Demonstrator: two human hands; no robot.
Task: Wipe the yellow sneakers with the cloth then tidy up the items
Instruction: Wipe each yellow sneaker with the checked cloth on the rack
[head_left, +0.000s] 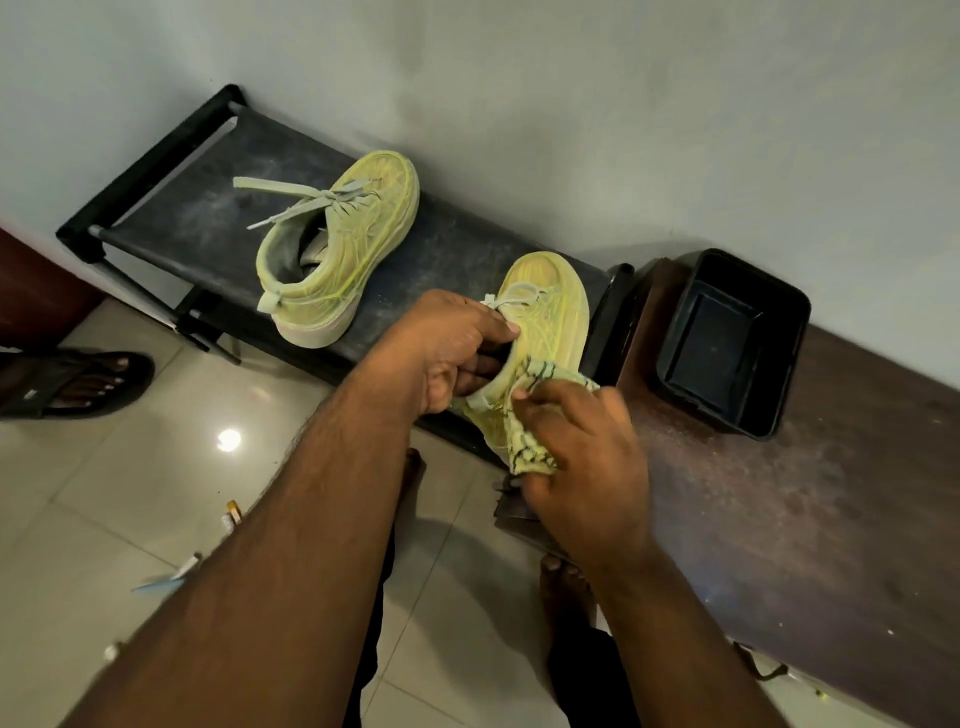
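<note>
The near sneaker (550, 306) sits on the black rack (208, 208), its collar held by the left hand (447, 348), fingers curled inside. It looks light, soft-sided, stiff-soled, so the collar seems the surest hold. The right hand (582, 457) bunches the limp cloth (530, 415) against its heel. The other sneaker (337, 249) rests apart.

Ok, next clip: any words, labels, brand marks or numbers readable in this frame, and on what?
No text can be read.
Sandal on the foot at left: a small pale tag, too blurred to read.
Small packets on the floor: markings too small to read.
Both yellow sneakers, cloth, black bin: no visible lettering.
</note>
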